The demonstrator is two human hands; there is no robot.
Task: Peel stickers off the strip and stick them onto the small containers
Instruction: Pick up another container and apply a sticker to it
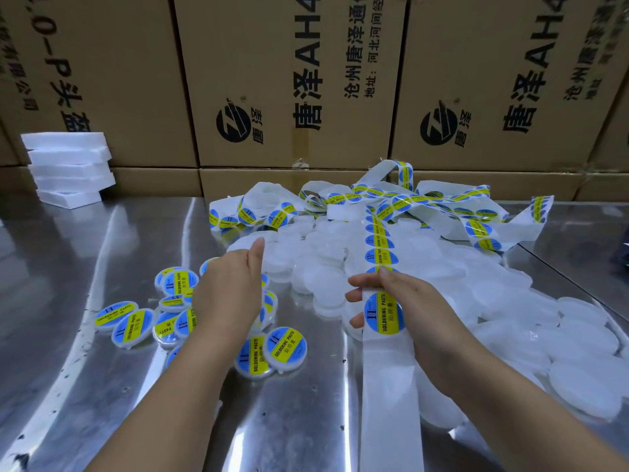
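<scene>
gripping the strip (379, 240) in the right hand (408, 308), lengthwise from the near desk (102, 233) edge to the far. holding the open left hand (231, 294) out, fingers straight, nearer the bare containers (323, 281) just ahead, mid-desk.

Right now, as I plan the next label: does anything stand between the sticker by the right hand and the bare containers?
Nothing visible does. The right hand grips the strip, its sticker right beside the bare containers; labelled containers lie apart, by the left hand.
</scene>
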